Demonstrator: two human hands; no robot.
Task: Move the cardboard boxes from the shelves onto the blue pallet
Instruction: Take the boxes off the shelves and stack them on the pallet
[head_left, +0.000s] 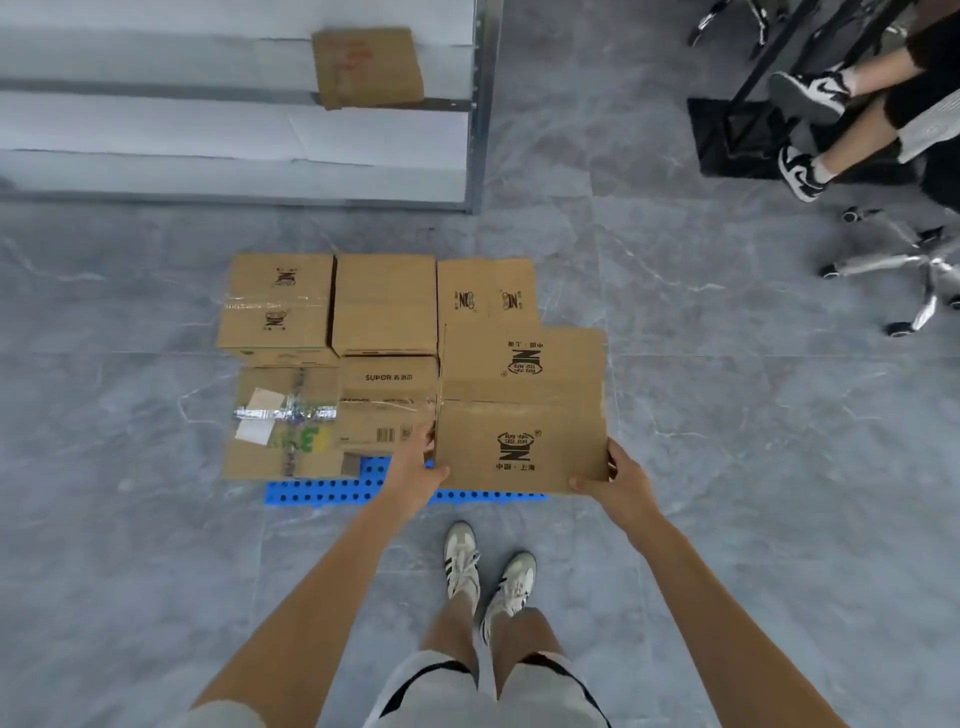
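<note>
Arms outstretched, left hand (415, 460) and right hand (623, 475) are gripping a flat-topped cardboard box (522, 410), seemingly resting on the perforated blue pallet (322, 491).

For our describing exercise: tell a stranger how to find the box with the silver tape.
Start at the blue pallet on the grey floor, loaded with cardboard boxes. Go to its near left corner, left of the SUPOR box. That silver-taped box alone carries crossed shiny tape, white labels and yellow-green print.
</note>
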